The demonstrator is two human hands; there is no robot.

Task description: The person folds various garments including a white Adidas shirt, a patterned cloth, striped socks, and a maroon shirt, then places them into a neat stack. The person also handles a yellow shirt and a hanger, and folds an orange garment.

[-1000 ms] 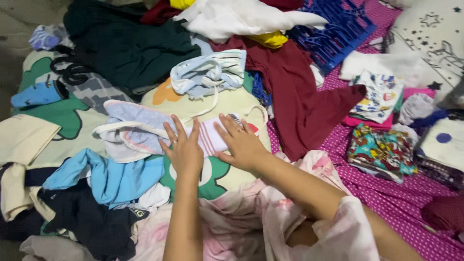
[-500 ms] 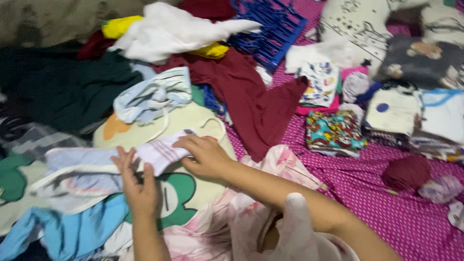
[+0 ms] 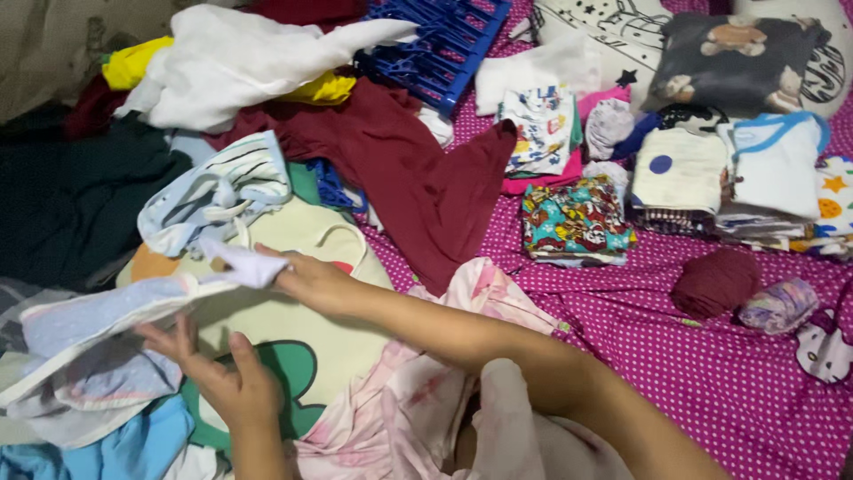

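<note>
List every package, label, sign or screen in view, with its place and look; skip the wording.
None: no package, label, sign or screen shows among the clothes on the pink dotted bedsheet.
The only prints are fabric patterns, such as the cartoon-print folded cloth at mid-right.

The small garment (image 3: 115, 307) lies on the big cushion (image 3: 293, 329), between the left hand (image 3: 222, 378) below and the right hand (image 3: 306, 280) at its right end. Behind it sits a crumpled striped piece (image 3: 218, 191). To the right lies a spread shirt (image 3: 400, 169), and further right the folded stacks (image 3: 702, 178). The clip hanger (image 3: 435, 44) lies behind the shirt
</note>
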